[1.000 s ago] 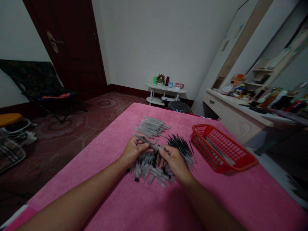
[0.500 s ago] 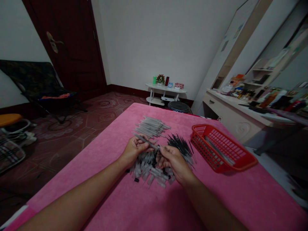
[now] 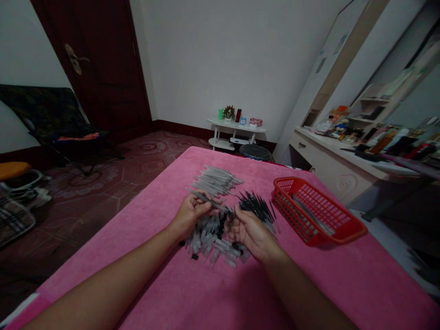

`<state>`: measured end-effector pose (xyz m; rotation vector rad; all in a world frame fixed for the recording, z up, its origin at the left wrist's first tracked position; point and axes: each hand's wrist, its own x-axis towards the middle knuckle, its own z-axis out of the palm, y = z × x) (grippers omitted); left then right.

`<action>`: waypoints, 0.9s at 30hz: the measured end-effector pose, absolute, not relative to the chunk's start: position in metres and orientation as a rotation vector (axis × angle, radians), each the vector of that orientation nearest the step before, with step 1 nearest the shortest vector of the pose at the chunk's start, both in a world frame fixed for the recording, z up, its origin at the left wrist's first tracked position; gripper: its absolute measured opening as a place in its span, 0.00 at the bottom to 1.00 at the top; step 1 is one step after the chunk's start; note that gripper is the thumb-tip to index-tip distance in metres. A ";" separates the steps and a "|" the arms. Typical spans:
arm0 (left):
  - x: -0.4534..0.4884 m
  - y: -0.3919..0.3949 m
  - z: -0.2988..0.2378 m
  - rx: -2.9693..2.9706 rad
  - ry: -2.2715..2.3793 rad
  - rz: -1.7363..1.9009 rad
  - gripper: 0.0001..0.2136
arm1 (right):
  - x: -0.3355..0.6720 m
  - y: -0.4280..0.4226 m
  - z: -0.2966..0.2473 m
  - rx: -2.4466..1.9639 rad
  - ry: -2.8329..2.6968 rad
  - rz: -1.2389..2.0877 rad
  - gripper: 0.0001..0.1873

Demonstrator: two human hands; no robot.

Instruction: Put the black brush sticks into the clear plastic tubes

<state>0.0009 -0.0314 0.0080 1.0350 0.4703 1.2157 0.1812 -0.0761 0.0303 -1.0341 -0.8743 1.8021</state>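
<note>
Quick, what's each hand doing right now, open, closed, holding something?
Left hand: closed on a slim grey tube.
Right hand: partly curled near the tube's end; grip cannot be told.

The left hand (image 3: 189,213) pinches a tube (image 3: 205,198), the right hand (image 3: 252,229) by its end; a basket (image 3: 349,238) sits near the table's (image 3: 165,284) right edge.

Slim grey pen tube (image 3: 213,203), slanting, above heaped translucent caps (image 3: 224,247)
</note>
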 end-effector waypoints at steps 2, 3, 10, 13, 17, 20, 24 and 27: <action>-0.002 -0.027 0.010 0.903 0.459 1.257 0.11 | 0.185 -0.074 0.037 -0.986 -0.745 1.909 0.33; -0.004 -0.025 0.011 0.827 0.454 1.275 0.09 | 0.187 -0.073 0.041 -0.950 -0.685 1.949 0.36; -0.018 -0.011 0.014 0.359 0.403 1.300 0.10 | 0.197 -0.069 0.048 -0.837 -0.523 1.990 0.46; -0.019 -0.010 0.014 0.291 0.380 1.275 0.13 | 0.198 -0.068 0.052 -0.852 -0.558 1.986 0.45; -0.021 -0.011 0.016 0.253 0.343 1.246 0.16 | 0.207 -0.066 0.056 -1.006 -0.780 1.792 0.37; -0.022 -0.010 0.016 0.225 0.317 1.242 0.17 | 0.219 -0.061 0.049 -1.319 -1.177 1.372 0.24; -0.023 -0.008 0.015 0.201 0.304 1.244 0.17 | 0.230 -0.056 0.034 -1.680 -1.761 0.731 0.06; -0.023 -0.007 0.014 0.190 0.296 1.241 0.17 | 0.228 -0.058 0.031 -1.841 -1.945 0.484 0.04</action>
